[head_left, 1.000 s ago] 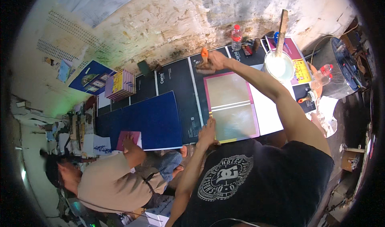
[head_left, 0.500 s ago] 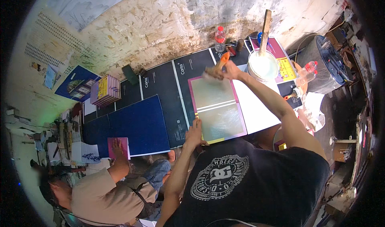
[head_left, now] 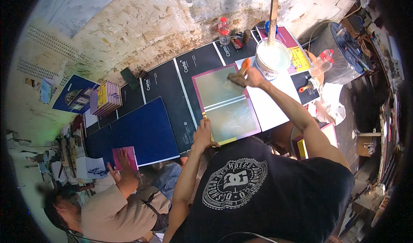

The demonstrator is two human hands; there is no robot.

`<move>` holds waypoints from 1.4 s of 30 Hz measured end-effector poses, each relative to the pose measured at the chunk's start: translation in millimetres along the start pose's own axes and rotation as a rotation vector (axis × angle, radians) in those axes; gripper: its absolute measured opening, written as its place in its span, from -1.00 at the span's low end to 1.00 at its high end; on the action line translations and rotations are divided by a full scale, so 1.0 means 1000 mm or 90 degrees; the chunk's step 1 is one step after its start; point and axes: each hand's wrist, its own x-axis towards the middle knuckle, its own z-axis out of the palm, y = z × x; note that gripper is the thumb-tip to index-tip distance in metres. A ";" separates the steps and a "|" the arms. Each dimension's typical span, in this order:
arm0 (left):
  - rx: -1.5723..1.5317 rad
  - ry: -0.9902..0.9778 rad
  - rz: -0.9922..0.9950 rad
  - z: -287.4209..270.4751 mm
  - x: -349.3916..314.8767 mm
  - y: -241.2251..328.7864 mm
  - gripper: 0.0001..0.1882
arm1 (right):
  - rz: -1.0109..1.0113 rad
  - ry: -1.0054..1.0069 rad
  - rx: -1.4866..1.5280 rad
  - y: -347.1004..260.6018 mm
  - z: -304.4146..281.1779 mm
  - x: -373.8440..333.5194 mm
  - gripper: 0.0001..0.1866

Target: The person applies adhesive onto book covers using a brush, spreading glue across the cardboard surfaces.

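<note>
In the head view, a white bucket [head_left: 267,71] is standing upper right of centre, a blue board [head_left: 144,129] lying left. Our right grip [head_left: 254,78] is clasping a brush [head_left: 237,79] over the central pink-edged panel [head_left: 215,86]; our left grip [head_left: 201,135], spread, is touching the panel's lower-left edge.

Wide fisheye view from the left camera of a head-worn pair, facing down and forward. The wearer's black shirt [head_left: 238,180] fills much of the near side, close to the lens; the left hand [head_left: 201,135] and right hand [head_left: 254,77] fall around the centre, farther off. The black-covered worktable [head_left: 165,83] crosses from left to right, the stained wall [head_left: 146,24] standing on its far side. Straight edges bow toward the margin.
</note>
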 end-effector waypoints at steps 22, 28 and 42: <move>0.074 -0.037 0.013 -0.013 0.007 0.014 0.30 | 0.340 0.252 0.055 -0.077 0.043 -0.149 -0.69; 0.048 0.005 0.035 -0.003 0.006 -0.002 0.29 | 0.484 0.336 -0.013 -0.089 -0.010 -0.204 -0.71; -0.213 -0.031 0.156 -0.053 0.027 -0.017 -0.28 | 0.437 0.599 -0.030 -0.037 -0.055 -0.304 -0.78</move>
